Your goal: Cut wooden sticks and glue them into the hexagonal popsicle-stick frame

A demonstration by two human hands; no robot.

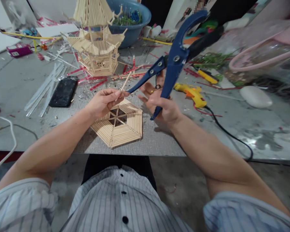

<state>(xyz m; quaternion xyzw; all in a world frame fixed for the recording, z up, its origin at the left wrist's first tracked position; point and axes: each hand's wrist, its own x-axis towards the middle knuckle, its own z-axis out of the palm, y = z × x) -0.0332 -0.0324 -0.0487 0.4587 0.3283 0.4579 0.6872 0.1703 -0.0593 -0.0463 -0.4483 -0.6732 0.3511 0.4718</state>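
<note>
My left hand (108,100) pinches a thin wooden stick (126,81) between thumb and fingers. My right hand (165,104) holds a blue ratchet pipe cutter (175,61) by one handle, thumb across it and several fingers loosely spread. The cutter's two handles stand wide apart, jaw end raised away from me. The tip of its other handle meets my left fingertips; whether they grip it, I cannot tell. Beneath my hands, a hexagonal panel of wooden sticks (123,130) with spokes across a central opening lies flat on the table.
A stick-built pagoda model (99,48) stands at the back, before a blue basin (135,27). A black phone (63,91) and clear glue sticks (44,87) lie left. A yellow glue gun (195,95), its cord trailing, lies right, near a white computer mouse (256,96).
</note>
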